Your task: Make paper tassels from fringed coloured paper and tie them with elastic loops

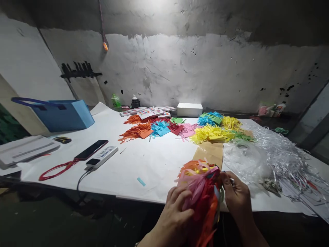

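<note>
A bunch of tissue paper tassels in pink, red, orange and yellow hangs over the table's near edge. My left hand curls its fingers into the strips from the left. At the gathered top of the bunch, my right hand pinches with thumb and fingers; a small pale bit shows by its index finger, too small to name. Just beyond the bunch lies a brown paper sheet. Cut fringed tissue in yellow, pink, blue and orange lies farther back.
To the right spread clear plastic bags and a heap of silvery strips. A white box and printed cards stand near the wall. At left are a blue basket, a phone and a white power bank.
</note>
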`<state>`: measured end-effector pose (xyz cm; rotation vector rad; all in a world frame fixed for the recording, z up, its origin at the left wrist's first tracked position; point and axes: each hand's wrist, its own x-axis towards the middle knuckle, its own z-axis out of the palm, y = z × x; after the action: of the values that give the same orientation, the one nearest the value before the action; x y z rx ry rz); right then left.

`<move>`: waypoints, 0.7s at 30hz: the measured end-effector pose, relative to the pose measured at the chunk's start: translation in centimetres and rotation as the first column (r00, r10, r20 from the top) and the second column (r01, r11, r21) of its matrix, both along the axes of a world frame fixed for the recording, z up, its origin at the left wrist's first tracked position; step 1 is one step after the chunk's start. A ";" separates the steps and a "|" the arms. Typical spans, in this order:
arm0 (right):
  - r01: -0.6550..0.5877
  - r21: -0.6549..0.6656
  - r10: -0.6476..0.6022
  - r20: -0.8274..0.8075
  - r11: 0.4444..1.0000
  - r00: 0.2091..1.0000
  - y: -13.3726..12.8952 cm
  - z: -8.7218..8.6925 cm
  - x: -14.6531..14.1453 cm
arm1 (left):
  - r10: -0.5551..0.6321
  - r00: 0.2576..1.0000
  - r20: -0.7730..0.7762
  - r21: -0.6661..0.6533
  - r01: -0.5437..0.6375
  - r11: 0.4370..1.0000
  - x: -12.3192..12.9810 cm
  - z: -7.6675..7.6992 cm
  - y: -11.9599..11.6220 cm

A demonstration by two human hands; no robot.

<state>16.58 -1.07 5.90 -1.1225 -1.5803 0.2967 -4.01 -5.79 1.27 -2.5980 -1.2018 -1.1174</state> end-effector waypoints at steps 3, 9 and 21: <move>0.070 0.017 -0.070 0.033 0.997 0.997 0.6 -0.1 1.7 | -0.153 0.978 -0.141 -0.147 0.132 0.980 -2.0 -2.7 -1.1; -0.118 0.126 0.099 0.150 0.985 0.984 1.0 0.1 1.8 | -0.169 0.972 0.160 -0.475 0.226 0.851 -5.6 2.1 -2.2; -0.066 0.254 0.015 0.199 0.965 0.980 -1.5 -0.9 1.9 | 0.180 0.797 0.576 -0.369 0.057 0.928 -1.8 3.1 2.6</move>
<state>18.43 -2.61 5.05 -0.9370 -1.7597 0.0025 -5.82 -3.23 4.39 -2.4751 -1.7534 -1.9808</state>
